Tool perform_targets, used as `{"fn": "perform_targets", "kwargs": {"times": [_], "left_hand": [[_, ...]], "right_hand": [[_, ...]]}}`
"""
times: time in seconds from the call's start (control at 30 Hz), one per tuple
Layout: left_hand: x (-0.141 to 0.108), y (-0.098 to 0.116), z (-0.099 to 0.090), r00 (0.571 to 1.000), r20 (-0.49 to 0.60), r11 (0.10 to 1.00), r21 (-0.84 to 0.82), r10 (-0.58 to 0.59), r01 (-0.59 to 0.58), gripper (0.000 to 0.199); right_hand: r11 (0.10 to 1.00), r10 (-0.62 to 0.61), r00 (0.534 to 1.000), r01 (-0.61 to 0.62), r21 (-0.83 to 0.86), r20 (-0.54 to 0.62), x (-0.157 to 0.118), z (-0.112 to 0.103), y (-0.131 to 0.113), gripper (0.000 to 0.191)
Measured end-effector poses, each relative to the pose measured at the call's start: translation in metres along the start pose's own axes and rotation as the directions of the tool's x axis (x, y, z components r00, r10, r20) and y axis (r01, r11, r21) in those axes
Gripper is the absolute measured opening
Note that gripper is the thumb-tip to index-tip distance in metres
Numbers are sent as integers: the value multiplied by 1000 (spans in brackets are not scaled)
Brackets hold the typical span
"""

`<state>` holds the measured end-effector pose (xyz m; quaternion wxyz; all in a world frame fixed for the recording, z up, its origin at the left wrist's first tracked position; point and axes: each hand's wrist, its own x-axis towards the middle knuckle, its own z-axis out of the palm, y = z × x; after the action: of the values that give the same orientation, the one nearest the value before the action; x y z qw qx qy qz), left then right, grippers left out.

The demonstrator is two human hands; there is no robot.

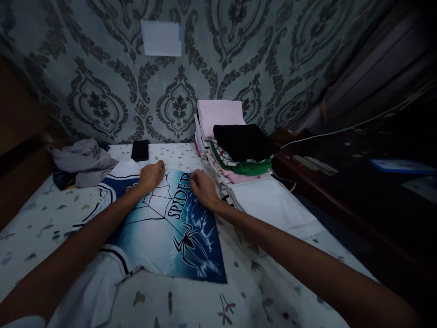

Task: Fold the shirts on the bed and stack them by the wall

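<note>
A blue and white T-shirt (148,234) lies spread on the bed, its collar to the left and its hem to the right. It bears a web print, a black spider and the word SPIDER. At the shirt's far side edge, my left hand (152,176) is closed with the fingers curled onto the fabric. My right hand (204,187) pinches the cloth near the far hem corner, beside the lettering. The fingertips of both hands are partly hidden. One white sleeve stretches toward me under my left forearm.
Folded clothes (244,141) form a stack beyond my right hand, with white folded cloth (269,200) nearer. A black wallet-like object (139,150) lies by the wall. Crumpled grey clothing (83,159) sits at left. A white cable (341,129) crosses the dark furniture at right.
</note>
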<state>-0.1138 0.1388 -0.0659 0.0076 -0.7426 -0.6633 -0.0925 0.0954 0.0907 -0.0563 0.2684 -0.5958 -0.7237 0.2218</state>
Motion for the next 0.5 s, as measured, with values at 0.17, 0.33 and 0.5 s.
{"fn": "perform_targets", "kwargs": {"times": [0.17,0.33,0.5], "left_hand": [[-4,-4,9,968,-103,965,-108,229,-240,24],[-5,-7,13,945,-120,940,-120,304,-318,26],[-7,-4,15,910,-149,916,-52,387,-398,31]], "right_hand": [[795,-419,856,507,-333,301,-21,20,-18,42],[856,-32,997,65,-512,73,-20,11,11,56],[838,-78,997,62,-543,-7,-16,5,18,48]]}}
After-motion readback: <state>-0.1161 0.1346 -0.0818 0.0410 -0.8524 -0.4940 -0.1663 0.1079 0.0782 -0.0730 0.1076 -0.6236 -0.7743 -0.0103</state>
